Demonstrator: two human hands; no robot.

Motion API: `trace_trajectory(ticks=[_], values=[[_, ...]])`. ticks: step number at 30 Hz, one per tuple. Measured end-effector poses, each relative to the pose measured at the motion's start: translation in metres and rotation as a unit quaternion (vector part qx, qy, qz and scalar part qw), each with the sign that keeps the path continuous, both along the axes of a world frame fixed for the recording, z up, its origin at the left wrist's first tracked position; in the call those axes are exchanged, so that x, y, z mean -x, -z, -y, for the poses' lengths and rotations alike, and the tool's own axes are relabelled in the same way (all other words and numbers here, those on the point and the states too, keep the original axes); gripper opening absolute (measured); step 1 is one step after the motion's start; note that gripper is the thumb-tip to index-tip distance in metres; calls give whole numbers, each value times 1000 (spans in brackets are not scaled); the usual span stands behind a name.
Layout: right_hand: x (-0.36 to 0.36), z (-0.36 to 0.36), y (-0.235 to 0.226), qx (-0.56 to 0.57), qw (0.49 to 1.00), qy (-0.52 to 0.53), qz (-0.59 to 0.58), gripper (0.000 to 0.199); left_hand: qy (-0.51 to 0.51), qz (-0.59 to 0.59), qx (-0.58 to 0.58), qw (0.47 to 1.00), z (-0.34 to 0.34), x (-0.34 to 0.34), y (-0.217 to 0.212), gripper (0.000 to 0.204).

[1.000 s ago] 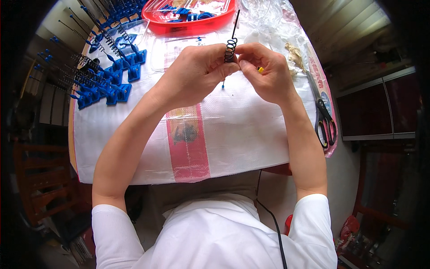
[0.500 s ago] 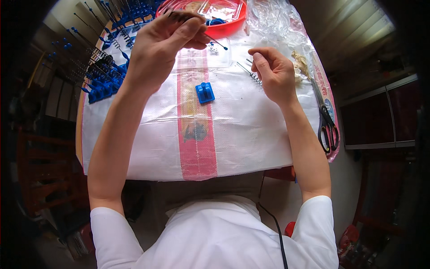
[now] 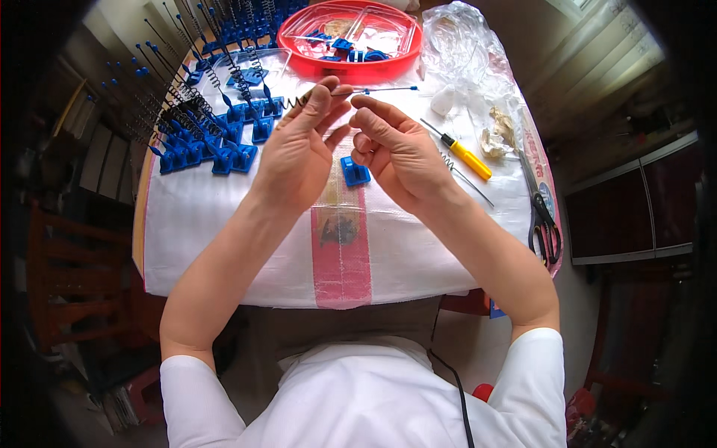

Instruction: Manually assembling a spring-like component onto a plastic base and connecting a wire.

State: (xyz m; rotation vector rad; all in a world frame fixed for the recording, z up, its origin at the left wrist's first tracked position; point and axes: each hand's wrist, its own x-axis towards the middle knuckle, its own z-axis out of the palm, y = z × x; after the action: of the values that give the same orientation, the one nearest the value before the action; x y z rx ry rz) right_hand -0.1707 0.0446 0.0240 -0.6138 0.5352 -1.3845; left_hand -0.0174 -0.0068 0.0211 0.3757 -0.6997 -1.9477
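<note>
Over the middle of the table point(image 3: 224, 246), both hands are working close together above the white woven cover w/ pink stripe point(image 3: 340, 254). Left hand point(image 3: 299, 153) is pinching a thin metal rod point(image 3: 373, 90) btwn thumb and forefinger, fingers closed on it; a dark coil spring point(image 3: 295, 99) is sitting at the rod's left end by the fingertips, and the rod's blue tip is pointing right. Right hand point(image 3: 396, 153) is hovering just beside, fingers loosely curled, apparently holding nothing, though the palm side is hidden so can't tell for sure. A small blue plastic base point(image 3: 355, 171) is lying on the cover directly below and btwn the hands.

Far left: rows of finished blue bases w/ upright sprung rods point(image 3: 202, 112). Far centre: red tray point(image 3: 349, 69) holding loose blue parts. Right: yellow-handled screwdriver point(image 3: 463, 154), a loose spring-and-wire point(image 3: 463, 173), clear plastic bags point(image 3: 470, 60), scissors point(image 3: 541, 216) near the right edge.

Step in hand, as I'm reading it: spring being threaded onto rod, base not yet fitted. Next move prob. calls for the right hand to steady the rod's free end or pick up the base, keeping the spring from sliding off, then lining the rod end up w/ the base socket.
</note>
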Motion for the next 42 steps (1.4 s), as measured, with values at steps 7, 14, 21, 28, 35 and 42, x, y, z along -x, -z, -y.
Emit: trace_trajectory(ticks=[7, 14, 21, 28, 35, 42], values=[[-18, 5, -1, -8, 997, 68, 20, 17, 8, 1, 4, 1000, -16, 6, -3, 28], [13, 20, -4, 39, 986, 154, -60, 9, 24, 220, 52, 974, -43, -15, -19, 32], [13, 30, -23, 119, 937, 226, -240, 13, -215, 487, 517, 670, -20, -32, -47, 31], [2, 38, -24, 135, 907, 247, -312, 16, -138, 537, 475, 683, 10, -22, -27, 20], [30, 34, -16, 183, 827, 167, -505, 25, -92, 491, 351, 792, 30, -18, -10, 17], [32, 2, -1, 194, 683, -22, -704, 38, -71, 325, 255, 908, 35, -22, 20, 21]])
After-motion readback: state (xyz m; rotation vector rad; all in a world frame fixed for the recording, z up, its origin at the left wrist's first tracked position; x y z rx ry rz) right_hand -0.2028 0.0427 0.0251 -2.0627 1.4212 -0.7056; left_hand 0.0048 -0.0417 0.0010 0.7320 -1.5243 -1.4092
